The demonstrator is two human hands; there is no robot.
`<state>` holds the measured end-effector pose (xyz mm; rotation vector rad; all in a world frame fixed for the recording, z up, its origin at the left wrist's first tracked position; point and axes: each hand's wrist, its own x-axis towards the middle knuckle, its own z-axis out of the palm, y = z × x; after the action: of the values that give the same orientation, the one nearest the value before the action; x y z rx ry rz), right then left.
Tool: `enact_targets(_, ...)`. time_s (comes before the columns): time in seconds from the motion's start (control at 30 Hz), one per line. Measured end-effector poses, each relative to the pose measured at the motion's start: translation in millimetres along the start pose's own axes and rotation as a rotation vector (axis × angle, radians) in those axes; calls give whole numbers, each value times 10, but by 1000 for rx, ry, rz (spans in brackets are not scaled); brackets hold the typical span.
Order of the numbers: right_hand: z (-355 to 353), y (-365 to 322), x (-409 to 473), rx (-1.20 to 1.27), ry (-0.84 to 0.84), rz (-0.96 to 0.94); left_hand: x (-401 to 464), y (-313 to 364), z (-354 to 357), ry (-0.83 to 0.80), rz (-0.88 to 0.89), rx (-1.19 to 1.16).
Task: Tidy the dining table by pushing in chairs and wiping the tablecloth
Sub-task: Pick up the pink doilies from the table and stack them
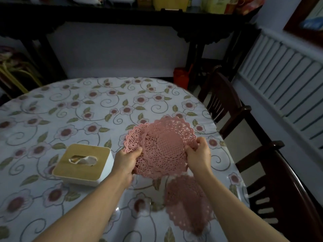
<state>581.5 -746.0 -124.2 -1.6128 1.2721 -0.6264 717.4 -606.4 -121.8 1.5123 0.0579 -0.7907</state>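
Left hand (127, 160) and right hand (198, 154) pinch opposite rims of the stacked pink lacy round placemats (162, 145), which look light, floppy and best held at the edges.

A round table is covered by a white tablecloth (73, 109) printed with pink flowers and green leaves. Two dark wooden chairs (222, 100) (286, 186) are set along its right edge.

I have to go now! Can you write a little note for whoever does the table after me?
Left hand and right hand both grip a stack of pink lace mats above the tablecloth. One more pink mat lies flat near the edge. Tissue box sits left of the hands. Two chairs stand at the right. Left: set mats aside, wipe cloth, push chairs in.
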Motion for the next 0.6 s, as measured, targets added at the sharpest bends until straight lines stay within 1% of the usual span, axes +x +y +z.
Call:
enact_targets(0.07, -18, 20, 196, 28, 14, 12, 130, 51, 105, -15, 15, 14)
enact_targets(0.13, -21, 48, 430, 37, 26, 36, 307, 104, 236, 3, 60, 67)
enact_targets(0.27, 91, 171, 993, 151, 68, 163, 684, 164, 423, 125, 143, 174)
enact_targets(0.37, 283, 244, 1440, 224, 105, 204, 963, 105, 438, 227, 182, 226)
enact_targets(0.43, 463, 233, 1748, 251, 118, 229, 1137, 63, 430, 278, 179, 250)
enact_targets(0.5, 655, 215, 2033, 266, 123, 234, 1293, 34, 417, 278, 157, 209)
enact_targets(0.6, 902, 237, 2381, 274, 78, 205, 1495, 2, 393, 285, 124, 157)
